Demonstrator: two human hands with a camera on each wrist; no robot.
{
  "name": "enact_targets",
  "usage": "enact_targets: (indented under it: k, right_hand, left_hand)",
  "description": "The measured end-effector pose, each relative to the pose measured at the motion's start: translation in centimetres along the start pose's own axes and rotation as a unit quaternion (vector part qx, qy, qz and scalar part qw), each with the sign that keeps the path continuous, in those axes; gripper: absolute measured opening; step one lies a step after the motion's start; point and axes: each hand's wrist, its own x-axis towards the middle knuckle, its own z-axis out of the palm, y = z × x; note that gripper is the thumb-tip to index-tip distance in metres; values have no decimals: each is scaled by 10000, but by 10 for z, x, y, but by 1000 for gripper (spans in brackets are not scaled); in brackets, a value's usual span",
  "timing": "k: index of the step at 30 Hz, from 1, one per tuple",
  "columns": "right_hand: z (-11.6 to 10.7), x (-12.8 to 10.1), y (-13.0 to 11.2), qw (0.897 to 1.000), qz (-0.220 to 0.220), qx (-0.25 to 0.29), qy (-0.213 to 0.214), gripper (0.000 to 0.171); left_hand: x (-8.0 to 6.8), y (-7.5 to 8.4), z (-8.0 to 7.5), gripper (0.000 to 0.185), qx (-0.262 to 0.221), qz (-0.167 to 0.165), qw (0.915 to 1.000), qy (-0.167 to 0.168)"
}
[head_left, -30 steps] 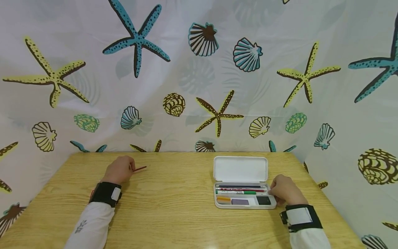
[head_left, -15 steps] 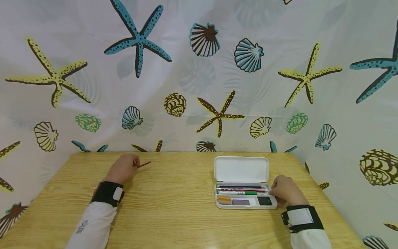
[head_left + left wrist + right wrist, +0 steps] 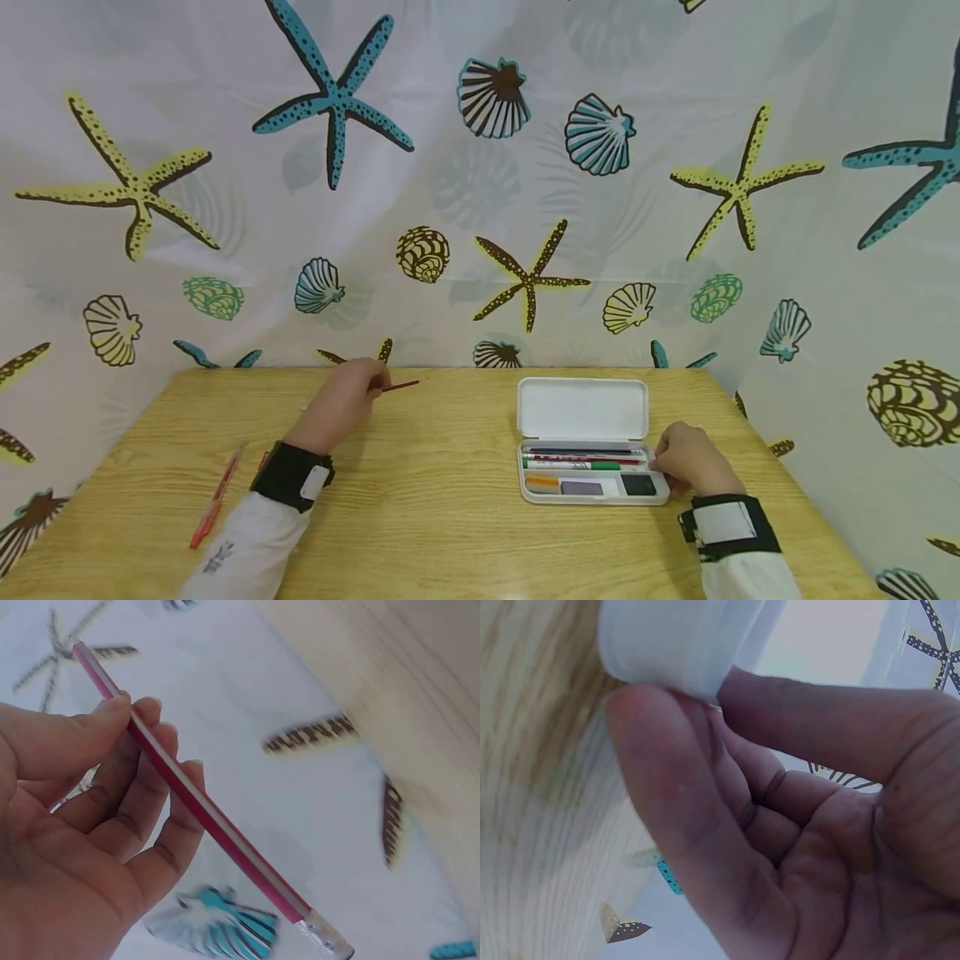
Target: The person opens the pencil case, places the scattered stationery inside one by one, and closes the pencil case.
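My left hand (image 3: 345,398) pinches a red pencil (image 3: 191,791) with a pale stripe between thumb and fingers, above the far left part of the table. A white eraser caps one end of the pencil, as the left wrist view shows. On the right stands a white pencil case (image 3: 611,492), its lid (image 3: 582,408) raised. My right hand (image 3: 693,458) grips the case's right end, thumb on one side and forefinger on the other. Inside lie a dark pencil (image 3: 577,451), a red pencil (image 3: 585,458), a green-and-white marker (image 3: 573,466) and several small blocks.
A red pen (image 3: 215,500) lies on the wooden table (image 3: 420,517), left of my left forearm. Another small red thing (image 3: 263,459) shows beside that wrist, mostly hidden. A cloth with starfish and shells (image 3: 480,183) hangs behind the table and along its sides.
My left hand has moved right and slightly farther away, carrying the pencil. The red pen on the left has come into view. My right hand stays at the pencil case.
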Motion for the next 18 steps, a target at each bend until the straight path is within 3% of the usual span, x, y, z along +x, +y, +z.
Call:
enact_targets:
  k: [5,14,18]
  right_hand:
    - [0,0,-2,10000,71,-5,-34,13]
    - [1,-1,-1,9998,104,184,21,11]
    - [2,-1,1,9998,101,193,36,11]
  left_hand:
    - [6,36,11,20,-96,547,9985,-21]
    - [27,79,23,17,48,1064,9943,-66]
    - [40,102,27,14,2,1338,9907,-239]
